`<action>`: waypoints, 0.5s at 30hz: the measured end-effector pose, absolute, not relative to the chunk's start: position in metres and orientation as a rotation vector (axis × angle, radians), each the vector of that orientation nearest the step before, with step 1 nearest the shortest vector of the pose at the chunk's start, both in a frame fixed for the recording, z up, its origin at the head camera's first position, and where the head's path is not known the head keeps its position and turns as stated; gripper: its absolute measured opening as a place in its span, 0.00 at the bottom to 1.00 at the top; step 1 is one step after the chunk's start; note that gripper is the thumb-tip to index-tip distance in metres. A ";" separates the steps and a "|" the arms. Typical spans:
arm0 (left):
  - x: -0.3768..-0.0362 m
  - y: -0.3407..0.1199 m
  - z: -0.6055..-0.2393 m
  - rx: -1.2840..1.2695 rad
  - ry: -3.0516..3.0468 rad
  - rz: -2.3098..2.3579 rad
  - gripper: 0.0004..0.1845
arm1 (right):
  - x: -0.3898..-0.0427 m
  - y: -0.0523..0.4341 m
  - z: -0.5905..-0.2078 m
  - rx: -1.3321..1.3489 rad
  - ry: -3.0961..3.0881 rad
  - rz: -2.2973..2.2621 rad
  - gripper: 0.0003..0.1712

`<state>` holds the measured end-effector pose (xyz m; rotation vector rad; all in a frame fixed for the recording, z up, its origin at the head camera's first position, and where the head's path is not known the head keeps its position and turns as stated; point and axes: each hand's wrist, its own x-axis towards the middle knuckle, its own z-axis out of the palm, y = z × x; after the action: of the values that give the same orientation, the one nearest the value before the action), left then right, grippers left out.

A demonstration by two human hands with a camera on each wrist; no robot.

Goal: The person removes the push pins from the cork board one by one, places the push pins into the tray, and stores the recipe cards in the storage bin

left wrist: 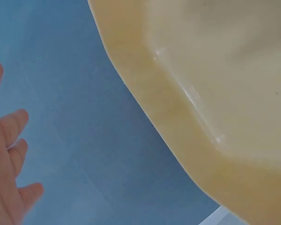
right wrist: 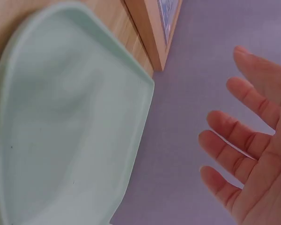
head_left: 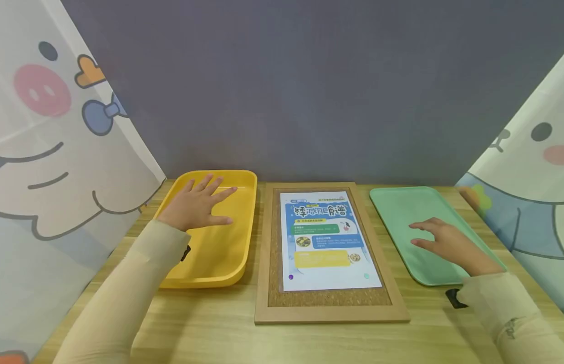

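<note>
A yellow tray lies on the left of the wooden table, and my left hand is spread over it with straight fingers, holding nothing. In the left wrist view the yellow tray fills the right side and my fingers show at the left edge. A green tray lies on the right, and my right hand hovers open over its near part. The right wrist view shows the green tray and my open right hand, palm bare.
A wooden-framed cork board with a blue printed sheet lies between the trays. A grey wall stands behind the table. Cartoon-printed curtains hang at the left and right.
</note>
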<state>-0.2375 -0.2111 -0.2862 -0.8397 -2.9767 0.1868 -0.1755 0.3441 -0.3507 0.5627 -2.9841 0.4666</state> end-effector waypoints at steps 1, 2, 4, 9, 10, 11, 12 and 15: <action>-0.238 -0.209 -0.285 -0.855 -2.982 0.187 0.44 | -0.174 0.343 -0.351 0.579 -2.973 0.476 0.24; -0.239 -0.206 -0.284 -0.869 -2.988 0.192 0.45 | -0.173 0.341 -0.351 0.595 -2.961 0.481 0.24; -0.240 -0.202 -0.283 -0.892 -2.999 0.205 0.45 | -0.171 0.338 -0.352 0.624 -2.928 0.491 0.22; -0.243 -0.190 -0.280 -0.923 -2.997 0.251 0.45 | -0.170 0.328 -0.356 0.706 -2.901 0.499 0.21; -0.244 -0.188 -0.280 -0.933 -2.988 0.255 0.45 | -0.170 0.326 -0.357 0.722 -2.903 0.508 0.21; -0.243 -0.185 -0.280 -0.946 -2.979 0.260 0.45 | -0.171 0.324 -0.357 0.738 -2.901 0.509 0.21; -0.243 -0.182 -0.280 -0.962 -2.972 0.260 0.45 | -0.171 0.322 -0.358 0.758 -2.894 0.511 0.21; -0.245 -0.170 -0.277 -1.029 -2.929 0.256 0.46 | -0.171 0.318 -0.357 0.790 -2.860 0.512 0.21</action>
<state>-0.2453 -0.1695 -0.2774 -1.0290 -2.9291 0.2558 -0.1710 0.3184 -0.3570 0.7901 -2.8602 0.5122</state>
